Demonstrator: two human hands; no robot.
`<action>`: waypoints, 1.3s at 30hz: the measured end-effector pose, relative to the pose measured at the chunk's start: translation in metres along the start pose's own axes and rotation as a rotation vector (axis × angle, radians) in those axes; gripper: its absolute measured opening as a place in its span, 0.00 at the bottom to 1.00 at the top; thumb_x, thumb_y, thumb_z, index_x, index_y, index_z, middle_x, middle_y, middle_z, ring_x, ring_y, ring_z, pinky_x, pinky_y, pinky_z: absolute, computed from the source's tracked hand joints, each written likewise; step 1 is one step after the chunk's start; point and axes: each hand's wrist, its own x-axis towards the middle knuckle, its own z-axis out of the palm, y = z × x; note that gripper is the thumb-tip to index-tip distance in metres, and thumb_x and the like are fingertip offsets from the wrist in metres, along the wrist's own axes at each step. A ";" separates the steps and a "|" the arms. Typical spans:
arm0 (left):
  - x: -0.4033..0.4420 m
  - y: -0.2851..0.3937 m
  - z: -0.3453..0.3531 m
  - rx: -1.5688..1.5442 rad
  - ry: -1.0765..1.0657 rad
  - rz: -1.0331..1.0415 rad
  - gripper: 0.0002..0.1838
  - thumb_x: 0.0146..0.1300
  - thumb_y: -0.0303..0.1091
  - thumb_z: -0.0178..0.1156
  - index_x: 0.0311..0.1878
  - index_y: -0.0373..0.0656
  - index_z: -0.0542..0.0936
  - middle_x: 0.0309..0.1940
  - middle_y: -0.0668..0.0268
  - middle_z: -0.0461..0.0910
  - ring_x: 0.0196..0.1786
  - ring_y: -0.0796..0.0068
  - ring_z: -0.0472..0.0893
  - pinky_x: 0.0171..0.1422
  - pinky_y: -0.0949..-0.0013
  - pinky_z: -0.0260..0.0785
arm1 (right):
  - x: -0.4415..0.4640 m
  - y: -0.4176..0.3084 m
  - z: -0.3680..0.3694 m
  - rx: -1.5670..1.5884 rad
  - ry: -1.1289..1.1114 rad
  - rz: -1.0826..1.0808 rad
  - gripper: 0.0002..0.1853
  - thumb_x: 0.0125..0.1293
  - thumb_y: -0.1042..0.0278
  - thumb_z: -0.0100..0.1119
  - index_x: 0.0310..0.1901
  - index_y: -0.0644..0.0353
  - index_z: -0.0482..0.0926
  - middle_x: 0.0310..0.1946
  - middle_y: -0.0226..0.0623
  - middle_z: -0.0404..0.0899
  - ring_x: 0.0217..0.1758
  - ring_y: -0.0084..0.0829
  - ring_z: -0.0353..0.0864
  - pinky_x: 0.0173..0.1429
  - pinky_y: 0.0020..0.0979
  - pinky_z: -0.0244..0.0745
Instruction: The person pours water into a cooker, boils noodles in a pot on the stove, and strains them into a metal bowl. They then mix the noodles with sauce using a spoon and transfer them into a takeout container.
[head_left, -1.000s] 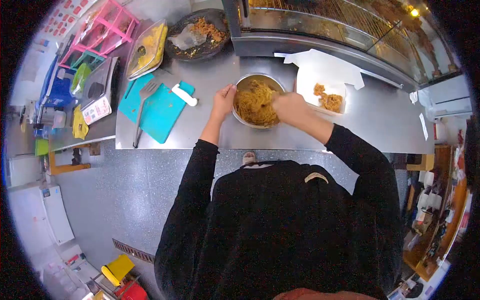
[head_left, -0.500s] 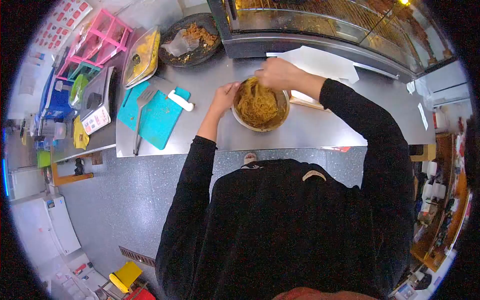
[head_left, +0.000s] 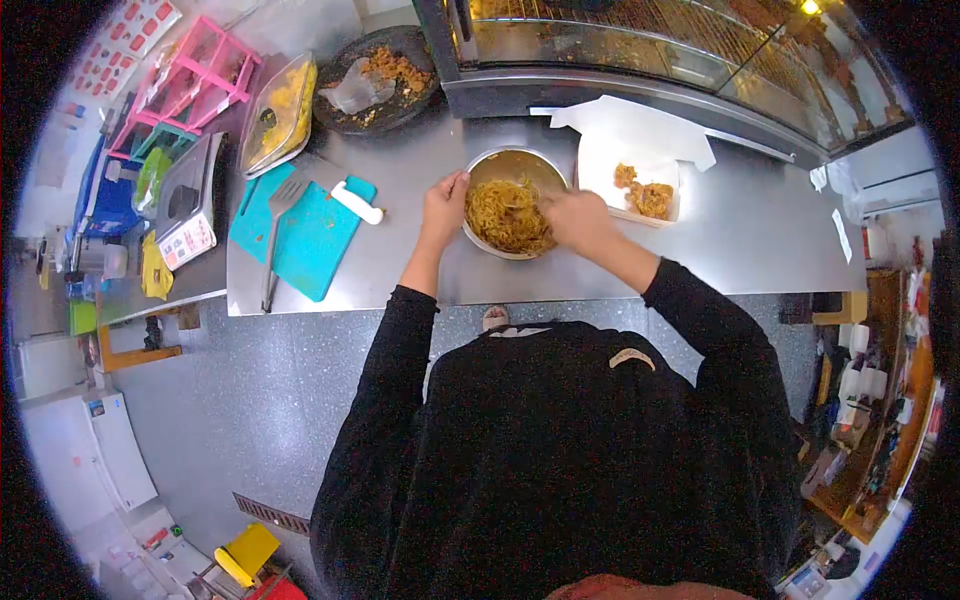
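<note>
A round metal bowl stands on the steel counter, holding brown-yellow noodles heaped toward its near side. My left hand pinches the bowl's left rim. Over the right side of the bowl, my right hand is closed, its fingers down by the noodles; whatever it grips is hidden by the hand. Just right of it, a white open takeaway box contains pieces of fried food, its lid folded up behind.
Left of the bowl lie a turquoise cutting board, a slotted spatula and a white-handled knife. Behind are a lidded container and a dark round tray. A glass display case borders the back; a scale sits far left.
My right hand has swept from the bowl's far rim toward me and to its right side, uncovering the food in the box. The noodles have shifted; my left hand stays at the rim.
</note>
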 end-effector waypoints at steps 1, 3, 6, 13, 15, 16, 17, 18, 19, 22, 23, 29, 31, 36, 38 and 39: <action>0.000 0.003 -0.003 0.007 -0.040 -0.008 0.17 0.61 0.39 0.52 0.42 0.32 0.76 0.29 0.66 0.77 0.33 0.81 0.72 0.40 0.75 0.66 | 0.004 0.004 -0.011 0.000 0.003 -0.001 0.04 0.46 0.71 0.52 0.23 0.60 0.76 0.21 0.41 0.76 0.28 0.38 0.78 0.31 0.38 0.73; 0.002 0.009 -0.006 0.007 -0.073 -0.017 0.17 0.61 0.39 0.51 0.42 0.33 0.76 0.29 0.66 0.77 0.33 0.81 0.72 0.40 0.75 0.66 | 0.012 0.018 -0.040 -0.178 0.257 -0.338 0.03 0.48 0.70 0.51 0.21 0.57 0.74 0.22 0.35 0.72 0.28 0.33 0.75 0.31 0.35 0.72; 0.005 0.016 -0.008 0.085 -0.130 -0.039 0.17 0.62 0.39 0.50 0.43 0.34 0.76 0.30 0.67 0.77 0.34 0.81 0.72 0.39 0.76 0.66 | 0.031 0.039 -0.064 -0.296 0.197 -0.483 0.11 0.46 0.68 0.51 0.34 0.54 0.76 0.27 0.26 0.69 0.31 0.25 0.71 0.35 0.27 0.69; 0.013 0.013 -0.005 0.061 -0.252 -0.057 0.17 0.61 0.39 0.51 0.43 0.34 0.76 0.32 0.66 0.78 0.35 0.81 0.72 0.40 0.75 0.66 | 0.061 0.048 -0.063 -0.294 0.253 -0.648 0.04 0.49 0.69 0.51 0.29 0.56 0.73 0.22 0.32 0.72 0.28 0.33 0.75 0.31 0.33 0.71; 0.012 0.012 -0.005 0.077 -0.264 -0.034 0.17 0.61 0.39 0.51 0.43 0.33 0.76 0.33 0.66 0.78 0.35 0.81 0.72 0.40 0.75 0.66 | 0.055 0.047 -0.060 -0.302 0.121 -0.518 0.05 0.50 0.70 0.50 0.27 0.58 0.75 0.21 0.38 0.75 0.26 0.37 0.77 0.29 0.36 0.72; 0.010 0.010 -0.004 0.052 -0.244 -0.027 0.16 0.61 0.38 0.51 0.42 0.33 0.76 0.32 0.66 0.78 0.34 0.80 0.72 0.39 0.74 0.66 | 0.048 0.046 -0.060 -0.301 0.119 -0.519 0.05 0.50 0.70 0.50 0.27 0.58 0.75 0.21 0.38 0.75 0.26 0.37 0.77 0.29 0.36 0.72; 0.010 0.009 -0.005 0.028 -0.221 -0.019 0.16 0.61 0.38 0.51 0.41 0.33 0.76 0.30 0.65 0.78 0.33 0.80 0.73 0.37 0.74 0.66 | 0.036 0.044 -0.059 -0.265 -0.016 -0.347 0.05 0.49 0.71 0.50 0.26 0.60 0.76 0.21 0.41 0.75 0.26 0.39 0.78 0.28 0.37 0.73; 0.011 0.003 -0.005 0.027 -0.217 -0.020 0.16 0.61 0.38 0.51 0.41 0.33 0.76 0.30 0.65 0.78 0.33 0.80 0.73 0.37 0.74 0.66 | 0.024 0.037 -0.060 -0.229 -0.148 -0.175 0.06 0.48 0.71 0.50 0.24 0.62 0.76 0.21 0.44 0.76 0.26 0.41 0.79 0.27 0.38 0.73; 0.012 -0.005 -0.004 0.050 -0.148 0.049 0.15 0.61 0.38 0.51 0.40 0.33 0.76 0.29 0.64 0.78 0.32 0.79 0.73 0.37 0.73 0.66 | 0.012 0.029 -0.058 -0.182 -0.132 -0.049 0.06 0.47 0.71 0.51 0.23 0.62 0.77 0.22 0.45 0.77 0.27 0.42 0.79 0.27 0.38 0.74; 0.004 -0.004 -0.006 0.122 -0.021 0.142 0.15 0.60 0.37 0.51 0.39 0.33 0.76 0.25 0.62 0.77 0.29 0.78 0.72 0.35 0.72 0.66 | -0.019 -0.004 -0.048 -0.072 -0.128 0.150 0.06 0.46 0.71 0.52 0.21 0.62 0.77 0.22 0.44 0.77 0.27 0.42 0.79 0.28 0.38 0.74; -0.001 0.003 -0.005 0.172 0.029 0.172 0.14 0.60 0.37 0.51 0.38 0.34 0.75 0.23 0.61 0.76 0.27 0.77 0.72 0.34 0.72 0.65 | -0.023 -0.009 -0.046 -0.008 -0.132 0.231 0.05 0.46 0.71 0.52 0.21 0.62 0.77 0.22 0.43 0.77 0.27 0.41 0.79 0.28 0.39 0.74; -0.019 0.033 -0.003 0.128 0.066 0.152 0.13 0.61 0.36 0.50 0.34 0.34 0.74 0.16 0.64 0.69 0.22 0.80 0.69 0.28 0.73 0.63 | -0.001 0.016 -0.056 -0.143 0.242 -0.040 0.04 0.45 0.72 0.51 0.19 0.61 0.74 0.20 0.39 0.73 0.24 0.36 0.77 0.26 0.35 0.73; -0.018 0.031 -0.001 0.139 0.051 0.188 0.13 0.61 0.36 0.49 0.33 0.34 0.74 0.16 0.64 0.68 0.22 0.81 0.68 0.27 0.73 0.62 | 0.012 0.034 -0.046 -0.235 0.224 -0.073 0.03 0.45 0.72 0.51 0.23 0.60 0.74 0.22 0.36 0.72 0.24 0.34 0.77 0.26 0.32 0.72; -0.025 0.038 0.003 0.192 0.090 0.266 0.12 0.61 0.35 0.49 0.32 0.35 0.74 0.16 0.65 0.67 0.21 0.81 0.65 0.26 0.73 0.61 | -0.009 0.020 -0.054 -0.226 0.037 0.069 0.04 0.44 0.73 0.51 0.23 0.62 0.76 0.20 0.42 0.74 0.27 0.37 0.78 0.27 0.34 0.74; -0.022 0.021 0.007 0.097 0.141 0.240 0.11 0.61 0.34 0.49 0.33 0.35 0.74 0.16 0.64 0.68 0.20 0.80 0.64 0.26 0.73 0.60 | -0.030 0.009 -0.034 -0.175 -0.004 0.103 0.05 0.44 0.73 0.51 0.22 0.60 0.76 0.22 0.39 0.74 0.25 0.36 0.78 0.27 0.33 0.73; -0.023 0.020 0.008 0.095 0.145 0.237 0.11 0.61 0.34 0.49 0.33 0.35 0.74 0.16 0.64 0.68 0.20 0.80 0.64 0.26 0.73 0.60 | -0.035 0.006 -0.028 -0.124 -0.042 0.142 0.05 0.44 0.72 0.51 0.22 0.59 0.77 0.24 0.36 0.73 0.24 0.35 0.77 0.27 0.32 0.73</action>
